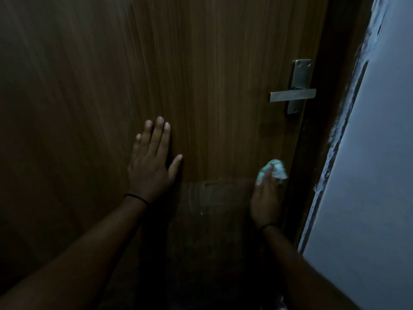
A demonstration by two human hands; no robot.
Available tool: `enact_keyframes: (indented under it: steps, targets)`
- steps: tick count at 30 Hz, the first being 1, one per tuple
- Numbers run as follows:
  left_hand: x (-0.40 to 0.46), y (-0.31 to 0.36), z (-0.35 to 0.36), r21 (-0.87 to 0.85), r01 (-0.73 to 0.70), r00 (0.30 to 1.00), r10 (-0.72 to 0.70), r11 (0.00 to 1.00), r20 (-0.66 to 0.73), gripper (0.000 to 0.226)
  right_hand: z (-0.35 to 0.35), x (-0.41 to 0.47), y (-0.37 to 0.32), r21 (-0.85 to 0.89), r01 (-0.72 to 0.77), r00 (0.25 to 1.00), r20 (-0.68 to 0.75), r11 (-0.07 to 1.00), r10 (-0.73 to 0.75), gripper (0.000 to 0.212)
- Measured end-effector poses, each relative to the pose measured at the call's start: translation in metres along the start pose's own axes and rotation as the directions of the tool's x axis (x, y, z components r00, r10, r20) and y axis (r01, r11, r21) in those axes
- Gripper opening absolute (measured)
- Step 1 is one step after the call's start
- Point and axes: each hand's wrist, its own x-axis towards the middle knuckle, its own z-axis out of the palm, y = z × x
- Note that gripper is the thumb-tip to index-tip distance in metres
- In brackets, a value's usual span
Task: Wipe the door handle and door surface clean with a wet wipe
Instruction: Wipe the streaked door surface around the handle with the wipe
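A dark brown wooden door fills most of the view. Its metal lever handle sits on a backplate at the right, near the door's edge. My left hand lies flat on the door with straight fingers, left of centre. My right hand is lower right, below the handle, and presses a crumpled pale wet wipe against the door near its right edge. A streaked, damp-looking band crosses the door between my two hands.
A dark door frame runs down the right of the door. Beyond it stands a pale blue-grey wall with rough, chipped paint along its edge. The lower part of the view is very dark.
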Motion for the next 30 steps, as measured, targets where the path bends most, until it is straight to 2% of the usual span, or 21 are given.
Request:
enact_keyframes:
  steps: [3, 6, 7, 9, 11, 12, 13, 15, 17, 18, 20, 23, 25, 27, 28, 30]
  targets:
    - [0.010, 0.015, 0.005, -0.020, -0.005, 0.999, 0.005, 1.000, -0.034, 0.074, -0.003, 0.017, 0.001, 0.103, -0.231, 0.973, 0.013, 0.968, 0.231, 0.058]
    - [0.011, 0.017, 0.004, -0.012, 0.003, 0.998, -0.003, 1.000, -0.060, 0.070, 0.025, -0.022, -0.033, 0.089, -0.254, 0.959, -0.106, 0.963, 0.263, 0.059]
    - [0.009, 0.015, 0.003, -0.005, -0.003, 0.998, 0.003, 1.000, -0.060, 0.069, 0.038, -0.044, -0.048, 0.116, -0.195, 0.977, -0.059, 0.974, 0.203, 0.059]
    - [0.004, 0.004, -0.002, 0.006, -0.021, 0.998, 0.021, 1.000, -0.051, 0.067, 0.061, -0.086, -0.075, 0.113, 0.051, 0.989, 0.133, 0.992, -0.065, 0.055]
    - [0.000, -0.007, -0.004, 0.015, -0.026, 0.998, 0.027, 1.000, -0.048, 0.066, 0.073, -0.105, -0.088, 0.052, 0.341, 0.906, 0.247, 0.939, -0.343, 0.056]
    - [-0.001, -0.013, -0.005, 0.024, -0.021, 0.998, 0.022, 1.000, -0.055, 0.065, 0.073, -0.100, -0.086, 0.036, 0.425, 0.874, 0.243, 0.905, -0.420, 0.055]
    - [-0.003, -0.018, -0.006, 0.034, -0.011, 0.998, 0.013, 0.999, -0.063, 0.065, 0.069, -0.093, -0.081, 0.033, 0.437, 0.869, 0.241, 0.899, -0.432, 0.053]
    - [-0.008, -0.021, -0.006, 0.039, 0.003, 0.998, 0.000, 0.999, -0.066, 0.066, 0.056, -0.076, -0.053, 0.045, 0.332, 0.914, 0.231, 0.942, -0.334, 0.051]
    - [-0.012, -0.017, -0.004, 0.027, 0.013, 0.998, -0.011, 1.000, -0.055, 0.067, 0.036, -0.057, -0.015, -0.034, 0.120, 0.984, 0.135, 0.992, -0.114, 0.052]
    - [-0.013, -0.013, -0.002, 0.015, 0.012, 0.999, -0.011, 1.000, -0.049, 0.068, 0.026, -0.046, -0.001, -0.029, -0.042, 0.993, 0.106, 0.999, 0.045, 0.055]
    - [-0.014, -0.003, 0.003, -0.004, 0.002, 0.999, -0.003, 1.000, -0.038, 0.069, 0.016, -0.026, 0.007, 0.052, -0.324, 0.944, 0.079, 0.945, 0.319, 0.058]
    - [-0.011, 0.006, 0.006, -0.005, -0.012, 0.999, 0.012, 1.000, -0.030, 0.068, 0.030, -0.026, -0.014, 0.130, -0.448, 0.894, 0.055, 0.884, 0.445, 0.063]
    - [-0.010, 0.005, 0.006, 0.005, -0.011, 0.999, 0.011, 1.000, -0.042, 0.066, 0.050, -0.062, -0.050, 0.078, -0.371, 0.929, 0.038, 0.925, 0.369, 0.063]
    - [-0.011, 0.001, 0.004, 0.015, -0.020, 0.999, 0.021, 1.000, -0.041, 0.065, 0.072, -0.111, -0.089, -0.010, -0.104, 0.987, 0.125, 0.995, 0.105, 0.062]
    - [-0.012, -0.002, 0.004, 0.011, -0.028, 0.999, 0.029, 1.000, -0.042, 0.065, 0.083, -0.128, -0.103, -0.020, 0.030, 0.979, 0.201, 0.999, -0.026, 0.065]
    - [-0.013, -0.007, 0.005, 0.004, -0.031, 0.999, 0.031, 1.000, -0.040, 0.064, 0.091, -0.136, -0.111, -0.006, 0.171, 0.931, 0.328, 0.985, -0.159, 0.067]
